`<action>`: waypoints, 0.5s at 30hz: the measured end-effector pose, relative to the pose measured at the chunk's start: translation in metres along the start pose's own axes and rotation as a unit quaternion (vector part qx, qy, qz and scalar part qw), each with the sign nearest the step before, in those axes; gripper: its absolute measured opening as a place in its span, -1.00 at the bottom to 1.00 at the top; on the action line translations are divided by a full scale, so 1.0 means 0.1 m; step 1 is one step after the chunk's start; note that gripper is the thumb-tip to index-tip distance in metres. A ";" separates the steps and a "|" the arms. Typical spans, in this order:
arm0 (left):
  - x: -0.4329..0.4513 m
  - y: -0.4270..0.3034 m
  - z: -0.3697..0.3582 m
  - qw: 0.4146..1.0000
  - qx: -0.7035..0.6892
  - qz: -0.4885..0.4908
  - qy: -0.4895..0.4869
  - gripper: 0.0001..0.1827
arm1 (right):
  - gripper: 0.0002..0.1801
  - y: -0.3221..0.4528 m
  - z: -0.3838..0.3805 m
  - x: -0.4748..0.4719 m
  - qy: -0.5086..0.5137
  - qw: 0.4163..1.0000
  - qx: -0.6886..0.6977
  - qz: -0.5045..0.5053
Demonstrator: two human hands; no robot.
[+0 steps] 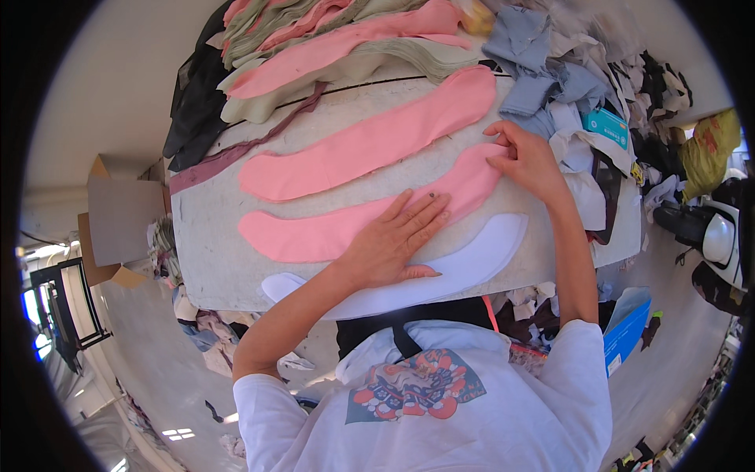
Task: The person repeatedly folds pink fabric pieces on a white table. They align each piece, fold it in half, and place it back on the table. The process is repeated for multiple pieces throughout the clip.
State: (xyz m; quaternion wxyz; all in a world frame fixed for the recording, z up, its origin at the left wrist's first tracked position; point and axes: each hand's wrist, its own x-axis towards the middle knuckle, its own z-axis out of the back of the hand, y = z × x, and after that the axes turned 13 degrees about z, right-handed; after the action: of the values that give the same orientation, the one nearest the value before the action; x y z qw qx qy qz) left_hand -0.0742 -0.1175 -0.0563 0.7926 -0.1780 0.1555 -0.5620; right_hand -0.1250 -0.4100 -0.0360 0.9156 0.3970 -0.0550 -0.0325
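Note:
My left hand [401,236] lies flat, palm down, on the near pink curved fabric piece [307,236], its thumb reaching over a white curved piece [466,265]. At the right end of that pink piece, my right hand [519,153] has thumb and fingertips close together at the fabric's edge; whether they pinch it is unclear. Another stack or piece of pink fabric [365,141] of like shape lies just beyond. The white piece rests along the table's near edge, partly under my left forearm.
Piled pink and grey-green cut pieces [354,53] cover the table's [206,253] far side. Black cloth [197,106] hangs at the far left corner, beside a mauve strip [218,165]. Blue-grey scraps [525,59] and a teal box [604,127] crowd the right. Cardboard boxes [127,218] stand left.

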 end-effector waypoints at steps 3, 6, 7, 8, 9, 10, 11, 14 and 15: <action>0.02 -0.03 0.05 1.000 -0.005 0.013 0.019 -0.04 | -0.60 -0.01 0.02 0.01 0.009 1.000 -0.015 0.010; 0.04 -0.06 0.06 0.999 0.036 0.007 0.015 -0.07 | -0.60 -0.03 0.04 0.02 0.017 1.000 -0.013 0.004; 0.04 -0.06 0.06 0.999 0.042 0.007 0.014 -0.08 | -0.60 -0.03 0.05 0.02 0.018 1.000 -0.020 0.012; 0.04 -0.06 0.06 0.999 0.047 0.006 0.014 -0.10 | -0.61 -0.03 0.05 0.02 0.020 0.999 -0.027 0.020; 0.03 -0.05 0.06 0.999 0.052 0.007 0.011 -0.11 | -0.61 0.02 0.06 0.03 0.023 0.999 -0.034 0.029; 0.03 -0.05 0.05 0.999 0.050 0.007 0.011 -0.12 | -0.65 0.09 0.06 0.02 -0.016 0.996 -0.073 0.042; 0.03 -0.04 0.05 0.999 0.048 0.007 0.010 -0.13 | -0.69 0.19 0.07 -0.03 -0.055 0.991 -0.113 0.054; 0.01 -0.04 0.05 0.999 0.047 0.010 0.007 -0.15 | -0.81 0.65 -0.03 -0.16 0.002 0.996 0.083 0.031; 0.01 -0.04 0.06 0.999 0.048 0.008 0.007 -0.16 | -0.83 0.77 -0.08 -0.18 0.047 0.979 0.197 0.010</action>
State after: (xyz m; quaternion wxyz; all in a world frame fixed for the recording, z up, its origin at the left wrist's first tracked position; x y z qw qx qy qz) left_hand -0.0745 -0.1190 -0.0494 0.8035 -0.1350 0.1353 -0.5638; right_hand -0.1401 -0.3496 0.0136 0.8211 0.5704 -0.0212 0.0065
